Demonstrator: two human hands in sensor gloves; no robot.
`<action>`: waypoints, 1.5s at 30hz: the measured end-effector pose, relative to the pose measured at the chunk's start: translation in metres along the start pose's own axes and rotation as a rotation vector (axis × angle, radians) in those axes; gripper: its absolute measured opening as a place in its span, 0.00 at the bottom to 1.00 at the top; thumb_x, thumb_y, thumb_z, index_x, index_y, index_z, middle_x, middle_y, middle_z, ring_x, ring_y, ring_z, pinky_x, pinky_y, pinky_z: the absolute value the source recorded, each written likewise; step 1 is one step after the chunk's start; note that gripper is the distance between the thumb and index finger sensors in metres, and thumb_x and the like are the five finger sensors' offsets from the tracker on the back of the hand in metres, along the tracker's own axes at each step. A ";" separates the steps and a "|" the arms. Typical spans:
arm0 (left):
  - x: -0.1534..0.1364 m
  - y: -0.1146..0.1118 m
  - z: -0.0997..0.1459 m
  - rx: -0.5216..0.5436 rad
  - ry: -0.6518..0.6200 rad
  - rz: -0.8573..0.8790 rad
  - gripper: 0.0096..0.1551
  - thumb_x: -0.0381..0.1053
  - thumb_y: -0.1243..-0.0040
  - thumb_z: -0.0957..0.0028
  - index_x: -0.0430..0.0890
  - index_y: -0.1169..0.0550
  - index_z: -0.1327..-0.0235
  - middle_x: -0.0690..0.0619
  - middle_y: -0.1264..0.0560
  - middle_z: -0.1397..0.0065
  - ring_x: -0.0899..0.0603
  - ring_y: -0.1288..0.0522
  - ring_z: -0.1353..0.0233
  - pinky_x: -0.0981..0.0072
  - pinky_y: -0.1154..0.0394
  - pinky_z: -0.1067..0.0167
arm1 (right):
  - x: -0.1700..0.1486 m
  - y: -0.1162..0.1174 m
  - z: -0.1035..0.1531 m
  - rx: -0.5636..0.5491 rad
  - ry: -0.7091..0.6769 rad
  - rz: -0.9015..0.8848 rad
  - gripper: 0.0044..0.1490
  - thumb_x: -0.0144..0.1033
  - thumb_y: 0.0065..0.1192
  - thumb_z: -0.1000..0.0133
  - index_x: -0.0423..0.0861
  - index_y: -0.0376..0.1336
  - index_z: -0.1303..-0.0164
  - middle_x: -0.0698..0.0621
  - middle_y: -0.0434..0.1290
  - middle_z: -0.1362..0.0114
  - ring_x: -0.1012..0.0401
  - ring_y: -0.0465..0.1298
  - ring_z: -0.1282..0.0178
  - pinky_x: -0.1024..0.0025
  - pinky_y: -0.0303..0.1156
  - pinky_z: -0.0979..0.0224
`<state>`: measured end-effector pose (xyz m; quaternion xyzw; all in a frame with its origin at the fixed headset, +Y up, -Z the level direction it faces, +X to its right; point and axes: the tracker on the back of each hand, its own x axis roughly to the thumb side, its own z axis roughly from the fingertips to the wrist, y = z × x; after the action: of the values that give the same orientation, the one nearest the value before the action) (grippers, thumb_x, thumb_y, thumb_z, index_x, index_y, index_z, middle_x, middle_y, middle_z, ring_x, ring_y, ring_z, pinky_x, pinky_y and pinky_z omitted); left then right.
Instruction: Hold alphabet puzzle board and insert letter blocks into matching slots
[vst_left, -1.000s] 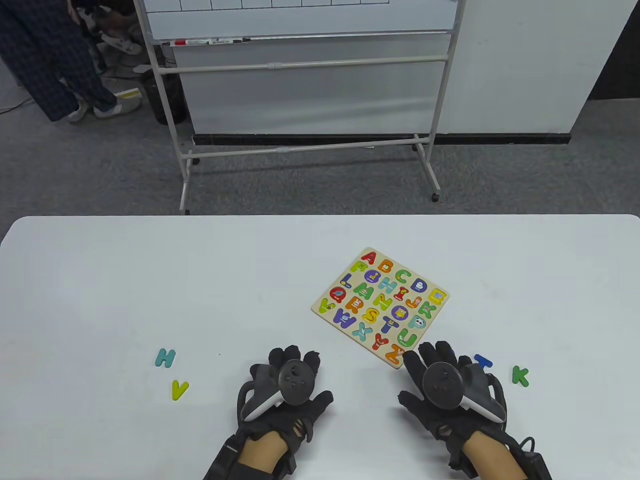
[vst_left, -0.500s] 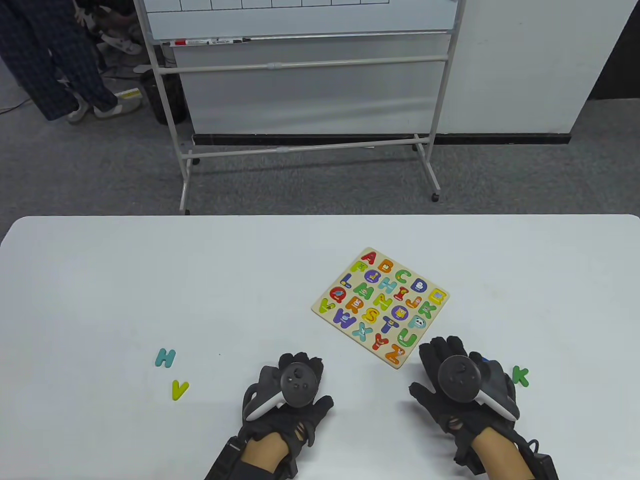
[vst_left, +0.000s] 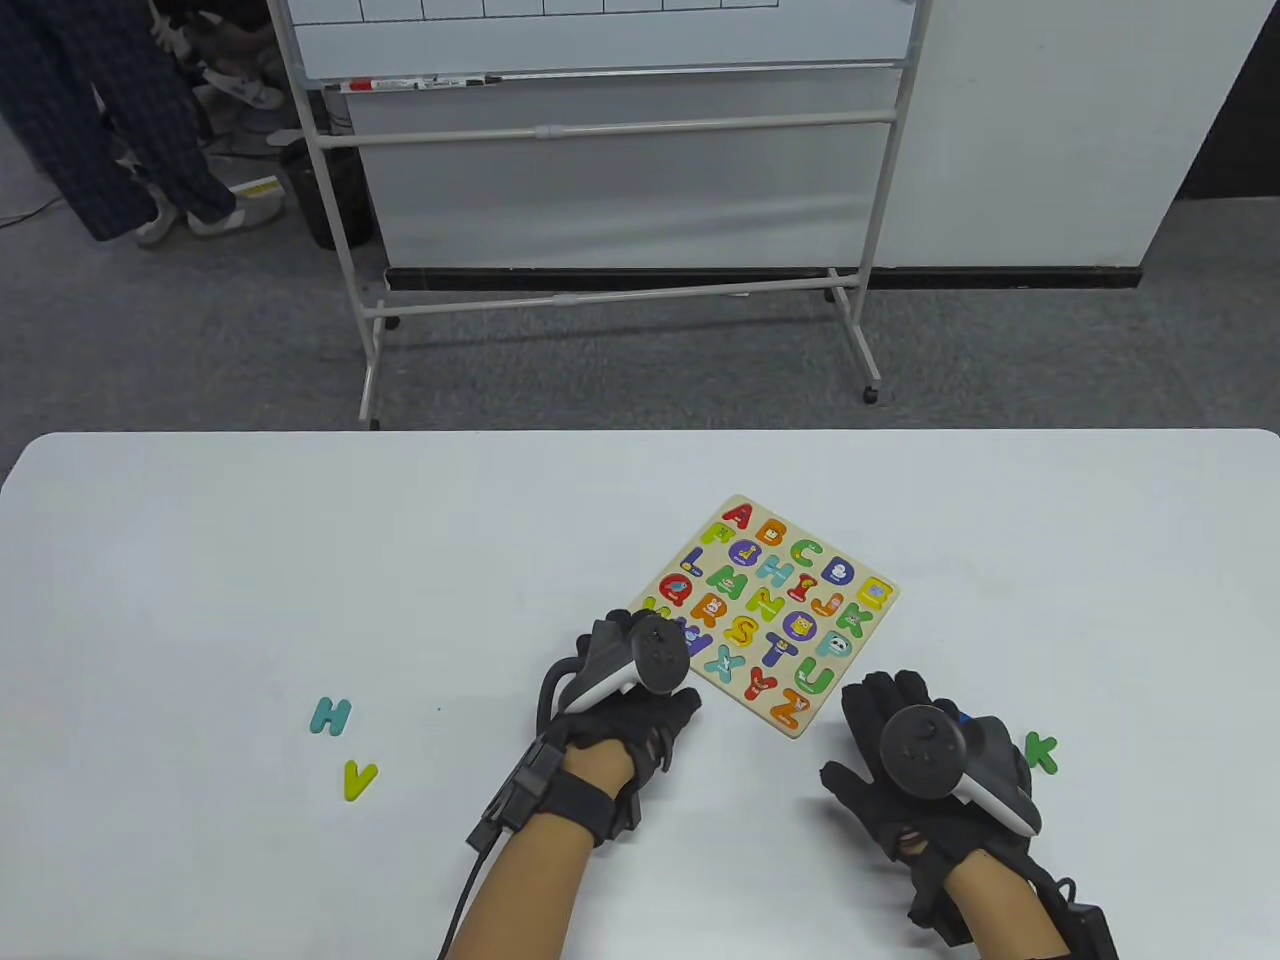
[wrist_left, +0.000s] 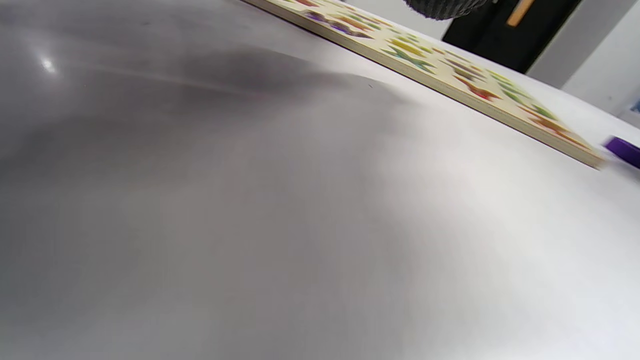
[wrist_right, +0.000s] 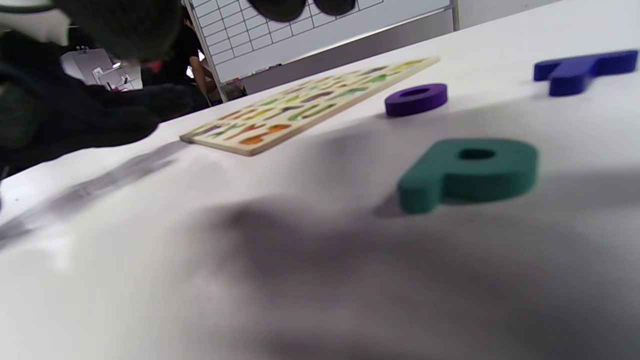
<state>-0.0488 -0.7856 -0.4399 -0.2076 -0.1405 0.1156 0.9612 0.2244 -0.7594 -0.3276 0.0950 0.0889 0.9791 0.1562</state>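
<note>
The wooden alphabet puzzle board (vst_left: 762, 608) lies turned diagonally on the white table, right of centre. My left hand (vst_left: 628, 640) reaches over the board's near-left corner; the tracker hides its fingers, so contact cannot be told. In the left wrist view the board's edge (wrist_left: 450, 75) runs across the top, under a fingertip (wrist_left: 440, 5). My right hand (vst_left: 885, 705) is spread open, low over loose letters just right of the board's near corner. The right wrist view shows a teal P (wrist_right: 470, 170), a purple O (wrist_right: 416, 99) and a blue T (wrist_right: 582, 70) lying free beneath it.
A green K (vst_left: 1040, 752) lies right of my right hand. A teal H (vst_left: 331, 716) and a yellow V (vst_left: 358, 779) lie at the near left. A whiteboard stand (vst_left: 600, 130) stands on the floor beyond the table's far edge.
My left hand has moved forward and right from the table's near edge to the board's near-left corner. My right hand shifted slightly right over the loose letters, then stayed.
</note>
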 end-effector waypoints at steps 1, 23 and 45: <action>-0.001 0.002 -0.008 -0.003 0.005 0.010 0.47 0.62 0.59 0.44 0.47 0.62 0.22 0.44 0.69 0.18 0.34 0.75 0.20 0.36 0.71 0.29 | 0.000 0.001 -0.001 0.005 0.002 0.000 0.56 0.62 0.52 0.46 0.46 0.39 0.15 0.43 0.39 0.11 0.44 0.33 0.13 0.43 0.31 0.21; -0.010 -0.005 -0.041 -0.120 0.054 0.046 0.41 0.62 0.63 0.43 0.58 0.62 0.22 0.56 0.72 0.17 0.38 0.77 0.18 0.36 0.73 0.27 | 0.003 0.004 -0.003 0.039 0.008 0.014 0.55 0.62 0.52 0.46 0.46 0.40 0.15 0.42 0.40 0.11 0.43 0.34 0.13 0.41 0.32 0.21; -0.007 -0.032 0.031 -0.023 0.262 -0.018 0.43 0.60 0.62 0.44 0.46 0.59 0.23 0.42 0.67 0.19 0.25 0.66 0.21 0.32 0.57 0.31 | -0.034 -0.036 0.017 -0.155 0.102 -0.201 0.55 0.62 0.52 0.46 0.45 0.42 0.15 0.41 0.41 0.12 0.42 0.36 0.12 0.41 0.32 0.21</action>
<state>-0.0600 -0.8045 -0.4008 -0.2307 -0.0168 0.0774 0.9698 0.2705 -0.7341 -0.3243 0.0234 0.0299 0.9660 0.2557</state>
